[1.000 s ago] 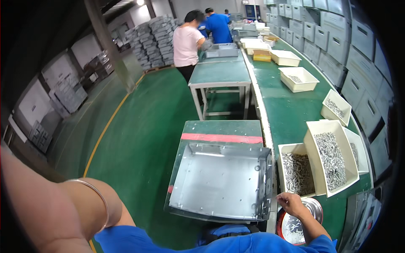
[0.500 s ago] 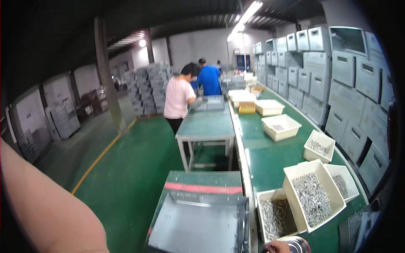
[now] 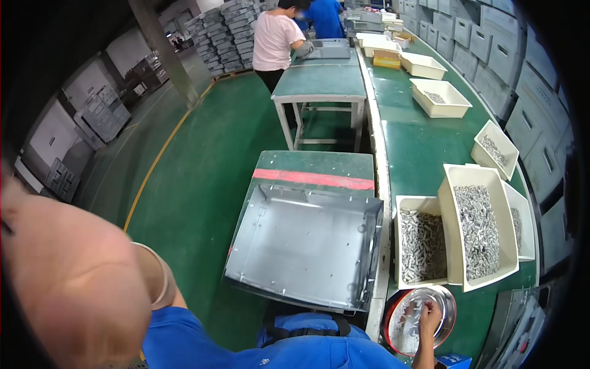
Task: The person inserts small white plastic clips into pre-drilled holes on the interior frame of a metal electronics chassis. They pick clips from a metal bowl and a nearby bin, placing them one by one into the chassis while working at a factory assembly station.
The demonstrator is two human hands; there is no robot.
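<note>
Head view. At lower right, the right hand [image 3: 431,315] reaches into a round metal bowl [image 3: 447,320] with a red outer edge; its fingers are drawn in narrowly, and whether a piece is pinched between them cannot be told. Pale, small pieces [image 3: 405,339] lie in the bowl, which stands on the long green worktop [image 3: 412,144], close to its pale edge strip. The left hand [image 3: 80,277], above a wrist ring [image 3: 161,277], is raised near the lens and blurred; its fingers are not distinguishable, so whether it is spread, curled or holding something cannot be told. Centrally, a shallow grey metal tray [image 3: 301,246] rests on a smaller worktop [image 3: 313,161] crossed by a red stripe. Beyond the bowl, a cream bin [image 3: 421,205] of short metal parts sits beside a tilted bin [image 3: 453,240], similarly filled.

Possible faults: the tilted bin appears insecure, and a knock from the right forearm might make it slide and spill its contents. The bowl, so near the edge strip, might be nudged off by a sleeve or by the hand pulling away. The raised left hand covers much of the lower left, so an obstacle there could go unnoticed.

Markings: a small blue carton [image 3: 455,360] bears pale print, cut off and too small to read; faint marks on the stacked grey crates [image 3: 525,71] are likewise illegible.
</note>
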